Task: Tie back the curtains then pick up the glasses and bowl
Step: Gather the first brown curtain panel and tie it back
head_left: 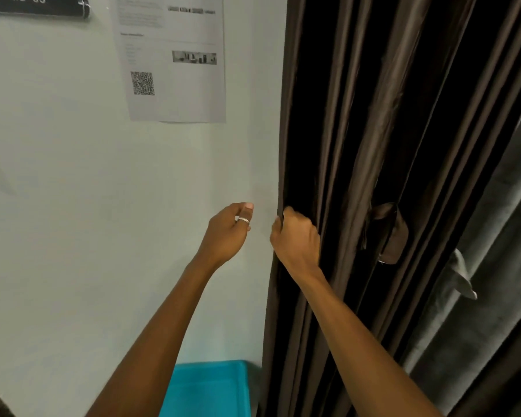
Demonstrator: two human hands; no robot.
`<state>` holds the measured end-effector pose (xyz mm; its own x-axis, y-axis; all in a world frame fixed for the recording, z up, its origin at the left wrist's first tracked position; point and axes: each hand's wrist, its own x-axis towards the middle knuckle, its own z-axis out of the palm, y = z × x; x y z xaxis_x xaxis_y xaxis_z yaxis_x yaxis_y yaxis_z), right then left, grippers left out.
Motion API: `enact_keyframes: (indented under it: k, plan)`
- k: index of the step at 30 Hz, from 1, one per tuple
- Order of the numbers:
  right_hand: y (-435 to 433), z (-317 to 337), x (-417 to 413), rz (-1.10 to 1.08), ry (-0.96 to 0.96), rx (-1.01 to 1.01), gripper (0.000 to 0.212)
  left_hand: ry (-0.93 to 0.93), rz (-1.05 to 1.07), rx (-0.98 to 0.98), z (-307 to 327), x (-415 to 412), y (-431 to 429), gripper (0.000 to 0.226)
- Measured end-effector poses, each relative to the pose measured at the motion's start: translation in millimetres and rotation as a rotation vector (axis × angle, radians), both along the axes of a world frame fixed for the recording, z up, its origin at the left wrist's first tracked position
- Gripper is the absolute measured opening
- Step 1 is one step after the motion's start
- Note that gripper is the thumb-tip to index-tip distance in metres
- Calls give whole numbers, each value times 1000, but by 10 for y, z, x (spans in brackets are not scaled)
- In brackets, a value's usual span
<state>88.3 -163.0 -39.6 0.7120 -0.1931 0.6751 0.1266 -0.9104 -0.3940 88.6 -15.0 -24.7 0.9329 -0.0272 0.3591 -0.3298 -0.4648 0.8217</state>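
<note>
The right hand (295,236) is clenched on the left edge of the dark brown curtain (358,145), fingers wrapped round the hem fold just where the cloth meets the white wall (73,176). At nine o'clock from it, a small gap away, the left hand (227,230) hovers in front of the wall, loosely curled with thumb up, gripping nothing; a silver ring (243,220) shows on one finger. At three o'clock from the right hand, a brown fabric tie-back loop (388,233) hangs among the pleats. At eleven o'clock, high on the wall, hangs a printed sheet with a QR code (175,55). At six o'clock, low down, sits a turquoise bin (211,389).
</note>
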Motion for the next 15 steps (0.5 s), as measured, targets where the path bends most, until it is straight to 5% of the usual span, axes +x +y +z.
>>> enact_keyframes:
  k: [9, 12, 15]
  plan:
    - [-149, -708, -82, 48, 36, 99, 17, 74, -73, 89, -224, -37, -199, 61]
    - [-83, -696, -98, 106, 81, 68, 11, 73, 41, 238, -223, -109, -412, 81]
    - [11, -710, -140, 261, 140, 54, 13, 57, 232, 374, -177, -196, -590, 76]
